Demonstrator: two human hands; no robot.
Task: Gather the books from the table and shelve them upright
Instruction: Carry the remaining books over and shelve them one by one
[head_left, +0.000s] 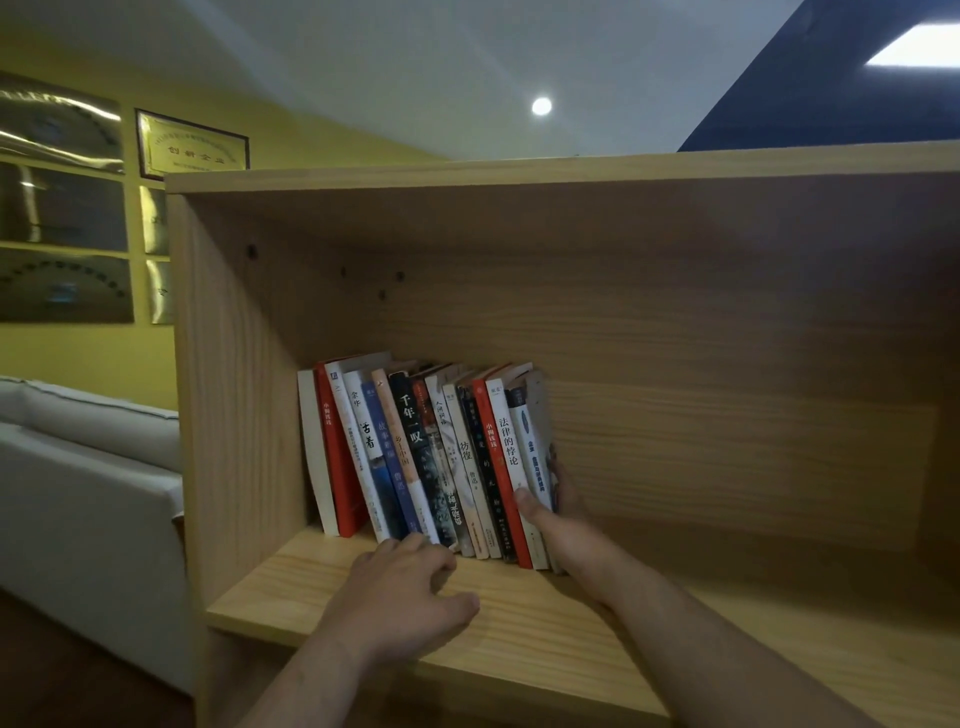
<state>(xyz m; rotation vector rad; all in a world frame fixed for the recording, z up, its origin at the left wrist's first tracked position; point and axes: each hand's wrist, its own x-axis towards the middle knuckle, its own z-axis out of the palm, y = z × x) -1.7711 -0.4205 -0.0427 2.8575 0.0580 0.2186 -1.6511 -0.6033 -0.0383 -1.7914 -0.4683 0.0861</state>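
Observation:
A row of several books (415, 452) stands on the light wooden shelf board (291, 587), all leaning left toward the shelf's left wall. My right hand (558, 525) clasps the rightmost books (535, 441) near their bottom, thumb on the spines and fingers behind the last cover. My left hand (400, 592) rests knuckles-up on the board, its fingertips touching the bottom of the middle spines. The table is out of view.
The shelf compartment (727, 415) is wide, with bare board to the right of the books. A white sofa (88, 467) stands to the left of the bookcase. Framed plaques (192, 148) hang on the yellow wall behind it.

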